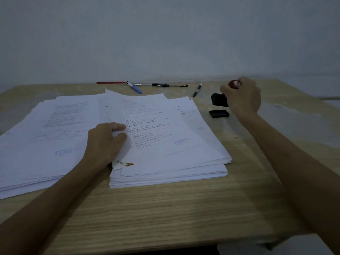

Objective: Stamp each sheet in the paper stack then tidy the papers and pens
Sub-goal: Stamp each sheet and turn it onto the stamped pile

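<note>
The biggest risk lies with the paper. The left hand has its fingers curled round the near-left corner of the top sheet of the unstamped stack, and that corner is already bunched and lifted. If the pull runs sideways too fast, I judge the sheet may crease or drag the ones beneath it askew, since the stack is fanned and loose along its near edge. A sheet already bearing the blue mark could also get lifted together with an unmarked one, leaving one missed.

A smaller risk sits at the far right of the desk. The right hand grips the stamp by its red knob, fingers wrapped tight, holding it tilted just above the open ink pad. A tilted press would likely ink unevenly and give a faint or partial print.

The stack lies mid-desk, thick, white, printed with lines of text, a blue stamp mark toward its near right. The stamped pile lies touching it on the left, wider spread, with a blue mark near its near edge. Several pens lie scattered along the far edge, not yet gathered.
</note>
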